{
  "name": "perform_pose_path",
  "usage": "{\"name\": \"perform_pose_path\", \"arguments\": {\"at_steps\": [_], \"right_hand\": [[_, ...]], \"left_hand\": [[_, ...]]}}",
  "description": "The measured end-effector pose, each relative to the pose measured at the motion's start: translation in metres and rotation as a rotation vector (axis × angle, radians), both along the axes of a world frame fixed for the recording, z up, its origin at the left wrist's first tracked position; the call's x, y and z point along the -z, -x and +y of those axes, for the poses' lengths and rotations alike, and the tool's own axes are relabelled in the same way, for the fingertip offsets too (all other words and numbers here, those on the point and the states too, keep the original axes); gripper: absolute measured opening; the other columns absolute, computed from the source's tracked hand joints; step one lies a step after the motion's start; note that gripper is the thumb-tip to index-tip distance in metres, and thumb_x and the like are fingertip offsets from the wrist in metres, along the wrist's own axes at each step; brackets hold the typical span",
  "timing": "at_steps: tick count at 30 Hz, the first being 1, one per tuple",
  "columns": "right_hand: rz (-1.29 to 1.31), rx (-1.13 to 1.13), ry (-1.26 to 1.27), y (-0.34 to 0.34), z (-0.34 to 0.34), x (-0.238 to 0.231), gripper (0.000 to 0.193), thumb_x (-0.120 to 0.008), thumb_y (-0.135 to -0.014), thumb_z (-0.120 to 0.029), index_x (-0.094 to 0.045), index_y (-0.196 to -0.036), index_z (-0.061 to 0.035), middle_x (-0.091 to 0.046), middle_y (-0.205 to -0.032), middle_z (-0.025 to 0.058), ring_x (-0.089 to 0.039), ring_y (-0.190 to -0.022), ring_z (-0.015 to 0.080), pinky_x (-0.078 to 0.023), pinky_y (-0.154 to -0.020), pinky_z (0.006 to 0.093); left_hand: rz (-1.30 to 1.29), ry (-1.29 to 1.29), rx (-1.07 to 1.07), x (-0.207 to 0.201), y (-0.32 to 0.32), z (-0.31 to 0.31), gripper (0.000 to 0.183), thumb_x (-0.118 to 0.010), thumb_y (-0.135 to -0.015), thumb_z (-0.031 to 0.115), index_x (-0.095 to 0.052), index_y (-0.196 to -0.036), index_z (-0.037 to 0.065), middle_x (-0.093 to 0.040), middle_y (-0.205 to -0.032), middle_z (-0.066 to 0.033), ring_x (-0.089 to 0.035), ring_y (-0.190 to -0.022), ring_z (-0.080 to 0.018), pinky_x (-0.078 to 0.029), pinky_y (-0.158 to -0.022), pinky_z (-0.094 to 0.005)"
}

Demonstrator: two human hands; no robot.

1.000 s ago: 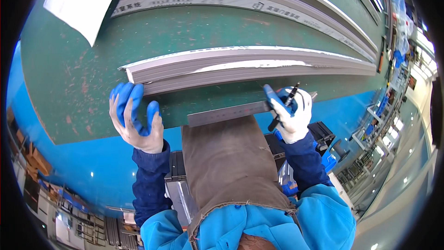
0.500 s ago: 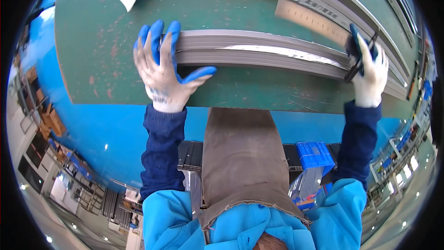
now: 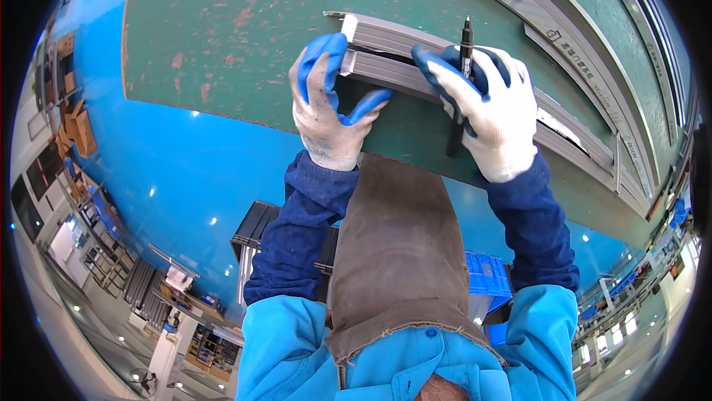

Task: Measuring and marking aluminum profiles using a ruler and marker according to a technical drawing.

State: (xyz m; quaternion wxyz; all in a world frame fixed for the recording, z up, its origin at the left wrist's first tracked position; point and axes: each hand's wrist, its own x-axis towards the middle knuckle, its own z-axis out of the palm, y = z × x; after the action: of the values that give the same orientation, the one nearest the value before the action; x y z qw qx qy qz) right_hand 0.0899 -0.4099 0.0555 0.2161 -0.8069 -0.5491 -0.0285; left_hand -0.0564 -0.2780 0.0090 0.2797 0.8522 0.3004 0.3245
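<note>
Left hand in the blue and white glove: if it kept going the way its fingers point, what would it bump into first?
The left hand already grips the end of the grey metal strips, so those come first. Past them lies the bare green table, though depth is hard to judge here.

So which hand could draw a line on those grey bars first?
Probably the right hand: the black marker is already tucked in it, lying over the grey metal bars. The left hand carries no tool and grips the bars' end.
</note>
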Motion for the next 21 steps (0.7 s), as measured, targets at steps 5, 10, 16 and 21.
{"name": "perform_pose_path", "arguments": {"at_steps": [5, 10, 16, 21], "right_hand": [[-0.105, -0.082, 0.316, 0.005, 0.014, -0.005, 0.054, -0.072, -0.064, -0.017, -0.058, -0.116, -0.0193, -0.057, -0.107, 0.0096, -0.055, -0.09, 0.0295, -0.045, -0.081, 0.0379], [-0.021, -0.003, 0.299, -0.003, 0.013, -0.004, 0.059, -0.073, -0.064, -0.016, -0.055, -0.12, -0.0193, -0.056, -0.107, 0.0094, -0.054, -0.094, 0.0297, -0.044, -0.083, 0.0375], [0.125, -0.06, 0.162, -0.015, 0.003, 0.003, 0.062, -0.073, -0.062, -0.013, -0.054, -0.121, -0.0189, -0.055, -0.111, 0.0107, -0.053, -0.099, 0.0306, -0.044, -0.085, 0.0376], [0.015, 0.011, 0.285, -0.008, 0.003, 0.005, 0.061, -0.072, -0.062, -0.011, -0.054, -0.121, -0.019, -0.055, -0.112, 0.011, -0.053, -0.101, 0.0308, -0.044, -0.086, 0.0378]], "left_hand": [[-0.085, 0.263, 0.145, -0.01, 0.01, 0.016, 0.072, -0.083, -0.062, 0.018, -0.049, -0.126, 0.016, -0.055, -0.123, -0.0092, -0.061, -0.096, -0.0192, -0.052, -0.08, -0.0315], [0.11, 0.055, 0.346, -0.017, 0.002, 0.053, 0.056, -0.078, -0.067, 0.018, -0.054, -0.117, 0.02, -0.057, -0.116, -0.0015, -0.062, -0.082, -0.0192, -0.053, -0.072, -0.0301], [0.294, -0.206, 0.445, -0.025, -0.007, 0.096, 0.06, -0.079, -0.063, 0.011, -0.056, -0.118, 0.019, -0.059, -0.116, -0.0001, -0.062, -0.094, -0.0215, -0.051, -0.085, -0.0333], [0.411, -0.642, 0.668, -0.021, -0.027, 0.115, 0.052, -0.075, -0.068, 0.018, -0.056, -0.116, 0.024, -0.057, -0.118, 0.001, -0.06, -0.097, -0.0185, -0.046, -0.093, -0.0306]]}}
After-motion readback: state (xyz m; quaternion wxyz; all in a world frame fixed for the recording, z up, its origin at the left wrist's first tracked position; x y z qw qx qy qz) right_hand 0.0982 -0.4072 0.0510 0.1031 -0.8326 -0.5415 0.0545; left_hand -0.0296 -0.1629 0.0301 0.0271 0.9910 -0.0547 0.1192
